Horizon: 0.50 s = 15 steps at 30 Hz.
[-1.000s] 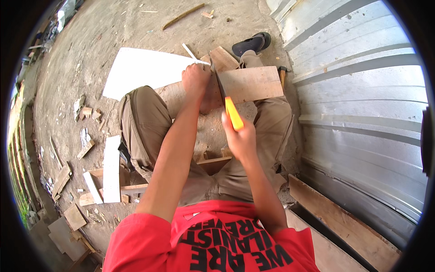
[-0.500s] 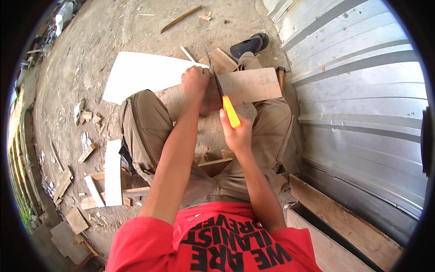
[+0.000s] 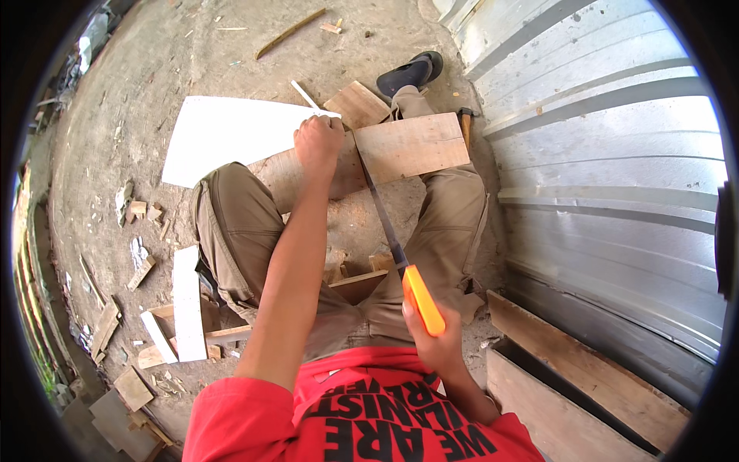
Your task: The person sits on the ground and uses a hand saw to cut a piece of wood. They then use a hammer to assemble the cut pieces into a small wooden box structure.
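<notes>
A thin wooden board (image 3: 412, 148) lies across my thighs. My left hand (image 3: 318, 145) is closed over its far edge, left of a dark cut line. A handsaw (image 3: 423, 302) with an orange-yellow handle is gripped in my right hand (image 3: 440, 339), close to my lap. Its narrow blade runs up and away to the board, with the tip end at the cut line. The fingertips of my left hand are hidden behind the board's edge.
A white sheet (image 3: 231, 138) lies beyond my left knee, with another wood piece (image 3: 358, 104) behind the board. A hammer (image 3: 466, 123) rests near the corrugated metal wall (image 3: 600, 162). Wood scraps (image 3: 135, 389) litter the left floor; long planks (image 3: 577, 362) lie at right.
My right hand has pulled the saw back toward my body, so more blade shows on the near side of the board. My left hand keeps its hold. The whole view has shifted slightly.
</notes>
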### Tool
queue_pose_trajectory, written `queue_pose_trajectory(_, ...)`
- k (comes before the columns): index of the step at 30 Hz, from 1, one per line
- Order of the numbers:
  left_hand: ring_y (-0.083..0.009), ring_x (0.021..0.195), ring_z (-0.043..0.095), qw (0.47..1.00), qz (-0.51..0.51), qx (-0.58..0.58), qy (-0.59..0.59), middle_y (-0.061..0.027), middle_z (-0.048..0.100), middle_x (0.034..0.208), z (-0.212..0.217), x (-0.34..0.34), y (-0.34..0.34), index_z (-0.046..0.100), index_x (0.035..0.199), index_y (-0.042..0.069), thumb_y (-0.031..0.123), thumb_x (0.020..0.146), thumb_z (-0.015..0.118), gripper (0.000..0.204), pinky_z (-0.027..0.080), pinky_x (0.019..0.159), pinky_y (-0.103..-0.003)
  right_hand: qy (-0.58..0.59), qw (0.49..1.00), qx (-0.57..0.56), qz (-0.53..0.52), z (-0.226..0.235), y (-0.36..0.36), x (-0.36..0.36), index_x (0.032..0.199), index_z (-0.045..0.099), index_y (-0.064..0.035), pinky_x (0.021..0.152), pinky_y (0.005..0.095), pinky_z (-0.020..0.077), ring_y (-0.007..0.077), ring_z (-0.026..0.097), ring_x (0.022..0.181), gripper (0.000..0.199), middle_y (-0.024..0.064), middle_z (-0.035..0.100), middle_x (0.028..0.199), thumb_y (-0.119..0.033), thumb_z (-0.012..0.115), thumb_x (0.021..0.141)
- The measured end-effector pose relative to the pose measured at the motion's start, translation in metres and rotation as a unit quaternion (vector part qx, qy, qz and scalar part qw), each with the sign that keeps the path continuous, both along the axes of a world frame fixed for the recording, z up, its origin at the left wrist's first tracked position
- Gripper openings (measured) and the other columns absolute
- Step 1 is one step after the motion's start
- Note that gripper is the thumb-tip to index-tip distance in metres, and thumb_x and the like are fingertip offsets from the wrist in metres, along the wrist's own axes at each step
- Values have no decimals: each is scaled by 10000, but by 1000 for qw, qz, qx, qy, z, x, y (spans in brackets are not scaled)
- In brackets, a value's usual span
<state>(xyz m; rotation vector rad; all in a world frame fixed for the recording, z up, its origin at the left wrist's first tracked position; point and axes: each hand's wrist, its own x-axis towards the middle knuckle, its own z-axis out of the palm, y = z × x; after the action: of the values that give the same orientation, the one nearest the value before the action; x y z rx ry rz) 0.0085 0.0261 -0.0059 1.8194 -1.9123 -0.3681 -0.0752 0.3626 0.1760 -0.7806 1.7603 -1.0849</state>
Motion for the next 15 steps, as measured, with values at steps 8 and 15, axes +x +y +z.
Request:
queue_pose_trajectory(8,-372,777,671,998,2,-60,14,-187,695,789,-2,-2,-5,706,718,2,277,832,580,323,512,768,-476,76,995,-51,29,-76,-163,1,706,570,13,525,348,377,114,435,529,429,60,436,525,-328,663,950)
queue_pose_trajectory(15,-389,790,673,1000,15,5,-14,-212,699,807,-10,8,4,727,765,3,312,870,569,363,510,783,-481,-20,999,9,32,-25,-31,-4,791,613,3,549,267,384,52,455,611,287,-21,511,606,-231,701,933)
